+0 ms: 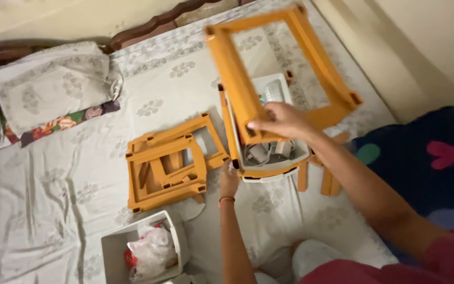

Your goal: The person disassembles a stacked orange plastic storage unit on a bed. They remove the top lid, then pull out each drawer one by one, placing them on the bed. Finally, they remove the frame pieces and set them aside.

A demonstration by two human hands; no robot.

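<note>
My right hand (pixel 279 120) grips the near rail of an orange plastic frame (pixel 232 73) and holds it tilted up above a bed. Under the frame sits a white drawer bin (pixel 285 84) with small items inside, set in an orange frame section (pixel 227 123). My left hand (pixel 229 179) rests against the near left corner of that bin and its orange section. A stack of more orange frames (pixel 166 163) lies flat to the left.
A second white bin (pixel 112 247) holding a clear plastic bag (pixel 153 250) stands at the bed's near edge. Pillows (pixel 53 84) lie at the far left by a dark wooden headboard (pixel 148 29). A dark blanket with coloured hearts (pixel 421 158) lies at right. Loose orange pieces (pixel 329 181) sit beside the bin.
</note>
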